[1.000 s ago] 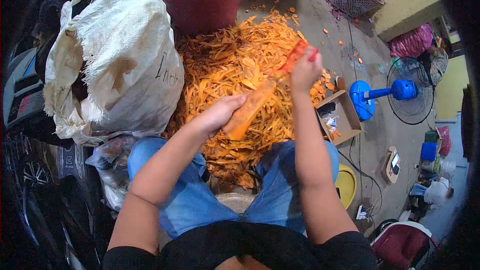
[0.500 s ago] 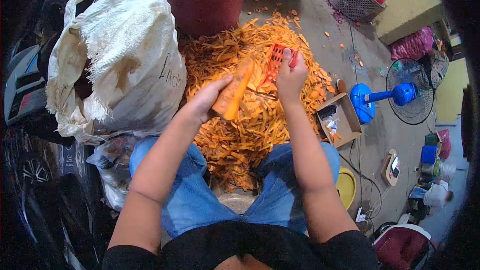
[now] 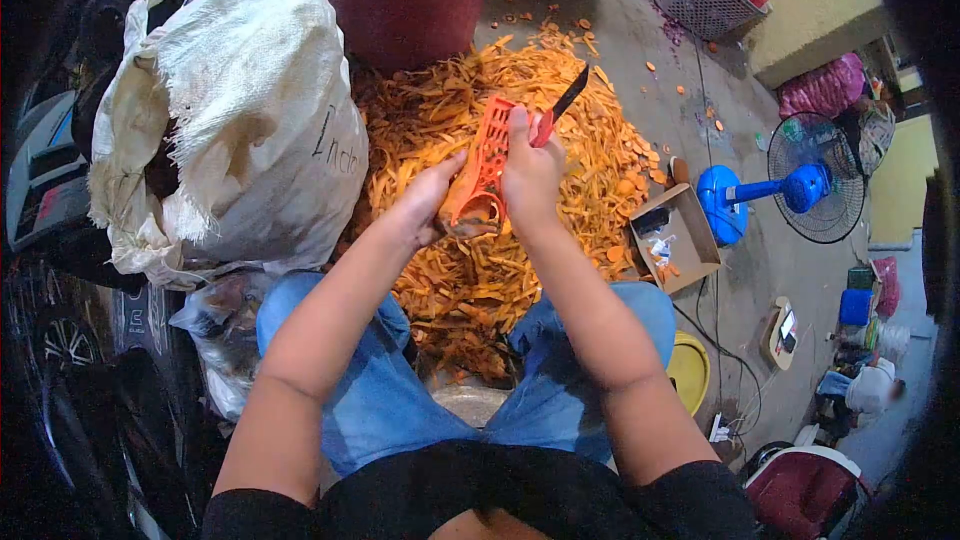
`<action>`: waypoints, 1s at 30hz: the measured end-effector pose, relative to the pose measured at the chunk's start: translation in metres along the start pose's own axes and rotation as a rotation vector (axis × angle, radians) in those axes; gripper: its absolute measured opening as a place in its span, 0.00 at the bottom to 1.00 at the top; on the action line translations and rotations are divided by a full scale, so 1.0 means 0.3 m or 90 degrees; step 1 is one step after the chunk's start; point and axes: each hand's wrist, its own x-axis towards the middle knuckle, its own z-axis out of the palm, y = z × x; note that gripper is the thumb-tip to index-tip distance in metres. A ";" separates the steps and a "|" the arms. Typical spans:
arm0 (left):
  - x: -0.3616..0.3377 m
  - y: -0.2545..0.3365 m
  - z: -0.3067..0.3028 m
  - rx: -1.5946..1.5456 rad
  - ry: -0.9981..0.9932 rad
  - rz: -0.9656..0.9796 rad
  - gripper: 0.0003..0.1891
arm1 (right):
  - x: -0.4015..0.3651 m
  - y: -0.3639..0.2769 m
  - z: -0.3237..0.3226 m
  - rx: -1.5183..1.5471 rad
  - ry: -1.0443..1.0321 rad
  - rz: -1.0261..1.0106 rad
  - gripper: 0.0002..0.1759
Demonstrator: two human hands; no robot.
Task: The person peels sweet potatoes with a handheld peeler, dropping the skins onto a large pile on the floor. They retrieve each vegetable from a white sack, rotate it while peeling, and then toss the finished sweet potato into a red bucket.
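Note:
My left hand (image 3: pixel 426 198) is closed around a carrot (image 3: pixel 459 186), which is mostly hidden behind the tool in front of it. In my right hand (image 3: pixel 532 172) is a red plastic peeler (image 3: pixel 490 145) with a slotted body, its lower end over the near end of the carrot. A knife (image 3: pixel 570 94) with a dark blade and red handle also sticks up out of the right fist. Both hands are above a large heap of orange carrot peelings (image 3: pixel 490 290).
A white woven sack (image 3: pixel 260 90) stands at left, with a red tub (image 3: pixel 400 0) behind the heap. To the right are a cardboard box (image 3: pixel 690 265), a blue fan (image 3: pixel 722 195) and a yellow basin (image 3: pixel 690 370). A person (image 3: pixel 870 385) is far right.
My right hand has come left and down, bringing the peeler onto the carrot. The knife blade has swung into view. The carrot now sits lower and is largely covered.

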 end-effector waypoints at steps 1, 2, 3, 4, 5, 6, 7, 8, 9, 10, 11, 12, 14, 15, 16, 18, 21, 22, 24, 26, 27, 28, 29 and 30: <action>-0.002 -0.001 0.004 0.000 -0.001 0.000 0.17 | -0.004 -0.018 -0.001 0.004 0.000 -0.002 0.16; -0.007 -0.002 0.009 0.012 0.015 -0.004 0.17 | -0.007 -0.026 -0.004 0.009 0.001 -0.004 0.16; -0.013 -0.003 0.014 0.024 0.031 -0.009 0.17 | -0.009 -0.024 -0.008 0.009 0.003 -0.004 0.16; -0.019 -0.005 0.018 0.025 0.031 -0.010 0.17 | -0.011 -0.019 -0.013 -0.031 0.000 -0.038 0.16; -0.026 -0.008 0.022 0.039 0.034 -0.009 0.17 | -0.012 -0.013 -0.016 -0.070 -0.004 -0.073 0.16; -0.031 -0.012 0.024 0.054 0.036 -0.009 0.17 | -0.006 -0.006 -0.020 -0.070 -0.004 -0.072 0.16; -0.031 -0.020 0.016 0.053 0.036 -0.009 0.17 | 0.011 0.003 -0.025 -0.115 0.041 -0.098 0.16; -0.029 -0.029 0.001 0.148 -0.042 -0.010 0.17 | 0.034 0.017 -0.031 -0.160 0.086 -0.123 0.15; -0.030 -0.035 -0.009 0.243 -0.119 -0.009 0.17 | 0.077 0.050 -0.047 -0.137 0.150 -0.117 0.15; -0.049 -0.034 0.003 0.242 -0.119 -0.009 0.17 | 0.130 0.091 -0.079 -0.115 0.213 -0.110 0.15; -0.082 -0.029 0.026 0.218 -0.114 -0.018 0.18 | 0.176 0.127 -0.125 -0.143 0.242 -0.107 0.15; -0.099 -0.024 0.037 0.196 -0.108 -0.027 0.18 | 0.210 0.147 -0.161 -0.170 0.271 -0.105 0.15; -0.089 -0.027 0.027 0.227 -0.129 -0.029 0.19 | 0.232 0.141 -0.187 -0.139 0.307 -0.073 0.16; -0.093 -0.027 0.041 0.188 -0.105 -0.014 0.19 | 0.236 0.133 -0.195 -0.109 0.341 -0.043 0.16; -0.094 -0.028 0.049 0.148 -0.080 0.002 0.18 | 0.225 0.096 -0.186 -0.111 0.342 -0.044 0.16; -0.048 -0.035 0.014 0.146 -0.059 -0.025 0.18 | 0.177 0.033 -0.142 -0.040 0.262 0.044 0.16; -0.019 -0.009 -0.028 0.130 -0.077 -0.055 0.18 | 0.067 0.010 -0.039 0.050 0.107 -0.061 0.13; -0.024 0.000 -0.028 0.117 -0.117 -0.062 0.18 | 0.033 -0.001 -0.024 0.051 0.106 -0.061 0.13; -0.020 -0.017 -0.011 0.081 -0.014 -0.020 0.18 | -0.012 -0.013 -0.012 -0.098 -0.011 -0.038 0.14; 0.008 -0.037 -0.045 0.180 -0.121 0.038 0.18 | 0.021 0.034 -0.019 -0.127 0.040 -0.049 0.14; -0.008 -0.040 -0.039 0.179 -0.120 0.039 0.18 | 0.052 0.065 -0.026 -0.156 0.090 -0.061 0.14; -0.039 -0.044 -0.021 0.250 -0.112 0.011 0.19 | 0.104 0.085 -0.060 -0.196 0.165 -0.083 0.14; -0.063 -0.042 -0.003 0.321 -0.105 -0.018 0.19 | 0.167 0.109 -0.113 -0.236 0.241 -0.104 0.14; -0.082 -0.035 0.015 0.322 -0.105 -0.020 0.19 | 0.229 0.153 -0.176 -0.238 0.302 -0.073 0.14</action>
